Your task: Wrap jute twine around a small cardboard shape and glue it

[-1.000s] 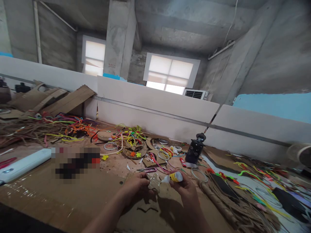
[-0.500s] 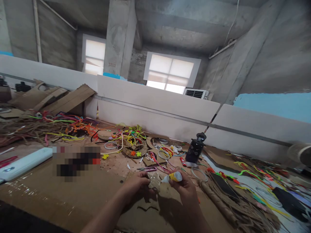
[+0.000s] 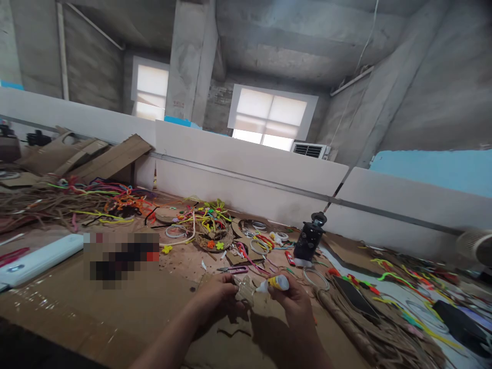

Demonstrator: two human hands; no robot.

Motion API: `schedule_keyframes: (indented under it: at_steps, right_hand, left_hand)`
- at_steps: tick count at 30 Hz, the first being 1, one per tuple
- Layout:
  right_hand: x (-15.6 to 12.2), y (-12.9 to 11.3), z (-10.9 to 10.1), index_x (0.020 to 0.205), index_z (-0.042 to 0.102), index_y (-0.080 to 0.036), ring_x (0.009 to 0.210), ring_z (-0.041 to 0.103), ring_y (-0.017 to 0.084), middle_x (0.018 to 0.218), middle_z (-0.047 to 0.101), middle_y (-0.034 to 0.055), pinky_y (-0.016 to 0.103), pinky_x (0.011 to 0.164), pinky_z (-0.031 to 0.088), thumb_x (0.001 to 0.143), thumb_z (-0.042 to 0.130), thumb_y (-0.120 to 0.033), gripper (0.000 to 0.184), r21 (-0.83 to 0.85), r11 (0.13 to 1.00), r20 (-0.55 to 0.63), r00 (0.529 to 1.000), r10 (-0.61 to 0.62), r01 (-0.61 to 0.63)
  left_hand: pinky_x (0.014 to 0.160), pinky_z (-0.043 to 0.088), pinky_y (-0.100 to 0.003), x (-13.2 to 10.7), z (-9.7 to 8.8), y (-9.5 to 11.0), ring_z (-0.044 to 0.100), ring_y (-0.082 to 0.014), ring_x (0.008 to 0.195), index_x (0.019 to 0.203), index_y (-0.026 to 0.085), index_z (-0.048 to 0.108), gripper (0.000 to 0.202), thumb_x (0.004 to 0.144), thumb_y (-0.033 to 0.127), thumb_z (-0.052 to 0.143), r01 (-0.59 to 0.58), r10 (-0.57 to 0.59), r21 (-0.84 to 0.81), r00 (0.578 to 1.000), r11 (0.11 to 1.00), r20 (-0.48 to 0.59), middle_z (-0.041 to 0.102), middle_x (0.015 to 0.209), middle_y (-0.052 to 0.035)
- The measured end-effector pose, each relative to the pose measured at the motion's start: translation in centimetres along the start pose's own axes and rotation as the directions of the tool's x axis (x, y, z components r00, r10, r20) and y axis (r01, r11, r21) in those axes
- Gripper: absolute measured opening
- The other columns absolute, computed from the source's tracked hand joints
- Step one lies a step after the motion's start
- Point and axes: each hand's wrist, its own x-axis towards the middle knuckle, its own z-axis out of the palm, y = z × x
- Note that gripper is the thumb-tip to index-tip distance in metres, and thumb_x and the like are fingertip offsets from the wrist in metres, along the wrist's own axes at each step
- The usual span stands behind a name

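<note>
Between the fingers of my left hand (image 3: 220, 294) is a small, pale tan, flower-shaped piece (image 3: 245, 290), held just above the cardboard. My right hand (image 3: 292, 298) grips a small white glue bottle (image 3: 278, 283) with a yellow label. The bottle lies tilted on its side, its nozzle pointing left at the edge of the flower-shaped piece. Whether the tip touches it I cannot tell. Under both hands, a short dark strip (image 3: 233, 332) rests on the cardboard sheet (image 3: 161, 307). Just beyond the hands lies a pink-handled cutter (image 3: 235, 269).
Behind the hands stands a woven basket (image 3: 215, 241) with colourful cords and flowers. A black canister-like device (image 3: 308, 240) is at centre right. On the right are a dark phone (image 3: 355, 296) and brown cords (image 3: 400, 333); on the left, a long white case (image 3: 42, 260).
Hardly anything differs. The glue bottle and flower-shaped piece stay close together in my hands, and the whole view has shifted very slightly.
</note>
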Motion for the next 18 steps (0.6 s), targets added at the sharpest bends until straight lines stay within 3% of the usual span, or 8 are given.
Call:
schedule_keyframes:
  at_steps: [12,18]
  right_hand:
    - [0.05,0.24,0.11,0.076,0.071,-0.021,0.068,0.056,0.021,0.071,0.066,0.0019,0.030,0.063,0.047,0.073,0.085,-0.043,0.026,-0.008,1.000,-0.041,0.999,0.003,-0.003]
    - [0.07,0.27,0.02,0.076,0.072,-0.019,0.068,0.056,0.020,0.070,0.066,0.0016,0.029,0.064,0.047,0.071,0.086,-0.041,0.027,-0.009,1.000,-0.040,0.999,0.008,-0.008]
  left_hand:
    - [0.054,0.052,-0.023,0.43,-0.31,-0.15,0.070,-0.0168,0.057,0.087,0.016,0.064,0.029,0.060,0.016,0.075,0.002,-0.001,0.020,1.000,1.000,-0.029,0.072,0.075,-0.0046]
    - [0.050,0.053,-0.027,0.49,-0.18,-0.17,0.072,-0.0215,0.057,0.084,0.015,0.064,0.028,0.057,0.016,0.069,0.007,-0.007,0.009,1.000,1.000,-0.025,0.072,0.072,-0.0058]
